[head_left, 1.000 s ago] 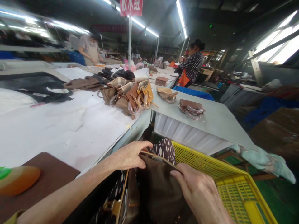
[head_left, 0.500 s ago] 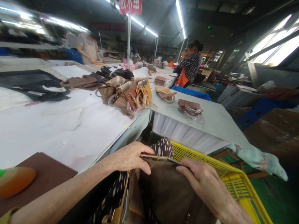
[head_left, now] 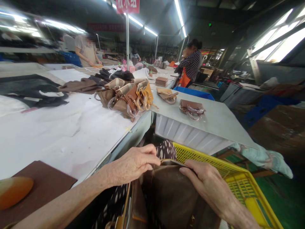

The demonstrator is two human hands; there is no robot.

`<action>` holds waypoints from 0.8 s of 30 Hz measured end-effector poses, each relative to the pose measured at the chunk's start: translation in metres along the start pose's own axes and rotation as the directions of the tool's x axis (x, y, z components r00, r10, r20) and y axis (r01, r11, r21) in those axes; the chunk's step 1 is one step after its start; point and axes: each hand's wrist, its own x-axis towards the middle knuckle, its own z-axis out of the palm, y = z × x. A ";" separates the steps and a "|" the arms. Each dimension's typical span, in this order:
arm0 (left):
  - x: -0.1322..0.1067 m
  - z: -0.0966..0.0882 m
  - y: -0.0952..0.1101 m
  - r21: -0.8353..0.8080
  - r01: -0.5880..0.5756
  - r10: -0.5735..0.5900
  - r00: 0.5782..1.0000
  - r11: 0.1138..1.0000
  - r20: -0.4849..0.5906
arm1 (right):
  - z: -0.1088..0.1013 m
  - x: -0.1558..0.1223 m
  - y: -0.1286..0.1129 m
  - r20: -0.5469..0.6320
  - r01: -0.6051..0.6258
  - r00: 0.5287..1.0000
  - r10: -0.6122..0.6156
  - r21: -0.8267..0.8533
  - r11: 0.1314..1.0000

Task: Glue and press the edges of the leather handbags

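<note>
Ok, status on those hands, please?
Left hand pinching top edge of brown bag. Right hand gripping same edge. Yellow crate beyond right hand, not blocking either grip.

Over there, the left hand has brought its thumb, spread wide before, in against the fingers at the brown bag's rim.

On my feed, white tube lights glare against a dark ceiling, and daylight burns out the slanted windows at right. I get bright, soft light on the white-covered bench, while the brown bag sits in dim shade. Wide-angle stretch warps the edges, and the far background looks smeared.
</note>
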 end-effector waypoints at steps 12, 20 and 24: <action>0.002 0.013 0.002 0.220 0.023 -0.020 1.000 0.975 -0.016 | -0.002 0.003 -0.004 0.031 -0.040 0.999 0.041 -0.005 0.999; 0.009 0.019 -0.001 0.070 0.240 -0.225 0.960 0.968 -0.169 | 0.001 0.002 -0.002 0.007 -0.028 1.000 0.028 0.016 0.999; 0.014 0.017 0.000 0.039 0.312 -0.301 0.939 0.949 -0.168 | -0.001 0.004 -0.002 0.022 -0.019 1.000 0.018 0.031 0.999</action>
